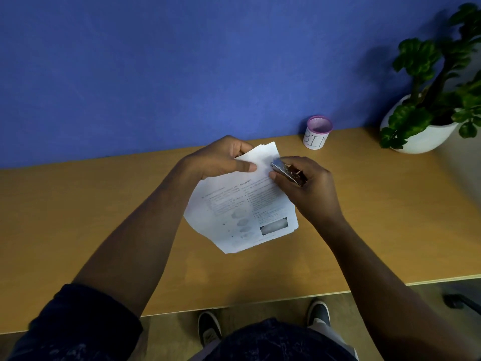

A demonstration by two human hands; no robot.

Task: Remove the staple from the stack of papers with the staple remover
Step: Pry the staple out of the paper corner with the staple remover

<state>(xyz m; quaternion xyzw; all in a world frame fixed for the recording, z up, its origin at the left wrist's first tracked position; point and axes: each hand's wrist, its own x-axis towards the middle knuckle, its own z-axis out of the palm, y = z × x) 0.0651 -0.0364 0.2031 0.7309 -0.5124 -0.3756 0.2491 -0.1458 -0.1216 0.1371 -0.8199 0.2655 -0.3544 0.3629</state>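
A printed stack of papers is lifted above the wooden desk, tilted with its top end toward the blue wall. My left hand pinches the stack's top left corner, thumb on the front sheet. My right hand grips a metal staple remover, its jaw end touching the paper's upper right edge. The staple itself is too small to make out.
A small pink-rimmed mesh cup labelled BIN stands at the back of the desk against the blue wall. A potted green plant in a white pot sits at the far right. The desk's front edge runs just above my shoes.
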